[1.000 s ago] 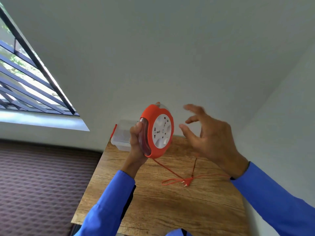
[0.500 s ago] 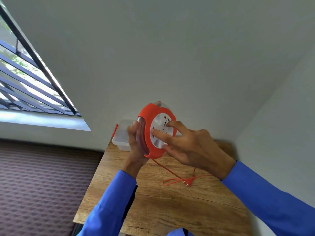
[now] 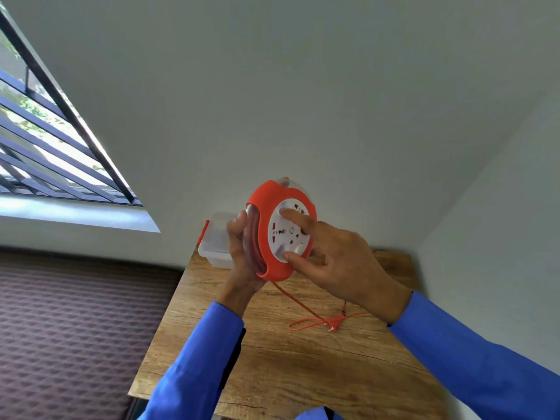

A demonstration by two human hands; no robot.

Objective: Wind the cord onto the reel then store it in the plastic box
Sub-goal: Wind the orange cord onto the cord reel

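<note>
While left hand (image 3: 242,253) grips reel (image 3: 280,230) above surface (image 3: 272,374) far edge, right hand (image 3: 339,268) open, fingertips on white dial. Risks: cord (image 3: 306,310) loop near right edge snagging plug; reel slipping. Plastic box (image 3: 213,244) at far-left corner.

Daylight enters through the barred window (image 3: 57,140) at upper left, blowing out its sill to near white. The grey walls are evenly and softly lit, with no hard shadows. The wooden table (image 3: 303,359) shows only faint shading beneath the arms. Wide-angle distortion tilts the window bars and wall lines. Focus is fairly sharp in the centre, softer towards the edges.
</note>
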